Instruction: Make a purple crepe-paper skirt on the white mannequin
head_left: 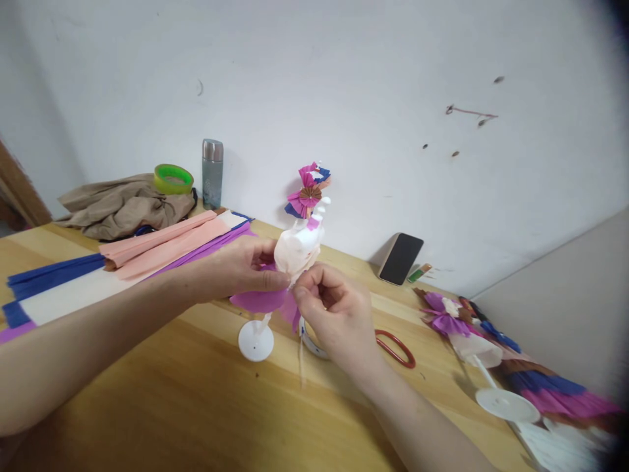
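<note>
A small white mannequin (298, 246) stands before me on a thin post with a round white base (256, 341). Pale crepe paper wraps its body, and purple crepe paper (258, 299) flares out below the waist. My left hand (253, 265) holds the figure at its side, thumb pressed to the waist. At the same spot my right hand (331, 298) pinches the gathered paper between thumb and fingertips; anything smaller in the pinch is hidden. Pink, blue and brown paper folds (309, 190) show above the figure. Beneath my right hand hangs a thin pale strand (301, 360).
Folded crepe paper strips (162, 246) lie at left, beside brown cloth (122, 206), a green tape roll (173, 179) and a flask (212, 174). To the right are a red scissor handle (396, 349), a phone (401, 259) and another paper-dressed figure (474, 347) lying over.
</note>
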Demonstrator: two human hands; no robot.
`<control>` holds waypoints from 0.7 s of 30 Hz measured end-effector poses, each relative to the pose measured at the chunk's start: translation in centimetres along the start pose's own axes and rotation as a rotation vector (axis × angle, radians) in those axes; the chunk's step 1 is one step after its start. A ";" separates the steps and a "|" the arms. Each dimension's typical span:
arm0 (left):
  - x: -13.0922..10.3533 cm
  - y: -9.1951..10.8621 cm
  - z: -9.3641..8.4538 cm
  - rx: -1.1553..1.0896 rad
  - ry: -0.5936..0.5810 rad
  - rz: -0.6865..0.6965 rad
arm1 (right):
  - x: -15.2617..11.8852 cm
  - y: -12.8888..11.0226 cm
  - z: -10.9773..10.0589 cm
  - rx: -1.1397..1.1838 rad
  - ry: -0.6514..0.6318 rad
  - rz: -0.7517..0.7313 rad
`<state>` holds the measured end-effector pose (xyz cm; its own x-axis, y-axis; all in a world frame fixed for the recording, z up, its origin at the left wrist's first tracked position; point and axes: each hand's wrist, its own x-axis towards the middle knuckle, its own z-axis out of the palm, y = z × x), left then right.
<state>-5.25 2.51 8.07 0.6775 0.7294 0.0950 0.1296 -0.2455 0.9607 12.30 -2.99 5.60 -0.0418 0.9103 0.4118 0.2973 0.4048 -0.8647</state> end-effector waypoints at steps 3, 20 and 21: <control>0.0 -0.1 0.0 0.000 -0.006 0.003 | 0.1 -0.2 0.0 0.048 -0.008 0.031; 0.1 -0.2 -0.1 -0.073 -0.019 0.043 | -0.1 0.5 -1.3 -0.324 0.034 -0.559; 0.1 -0.2 -0.1 -0.072 -0.014 0.043 | -0.1 0.4 -1.4 -0.363 0.039 -0.619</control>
<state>-5.31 2.70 7.95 0.6916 0.7100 0.1329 0.0482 -0.2290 0.9722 13.82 -3.06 5.59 -0.2731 0.5168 0.8114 0.5287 0.7853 -0.3223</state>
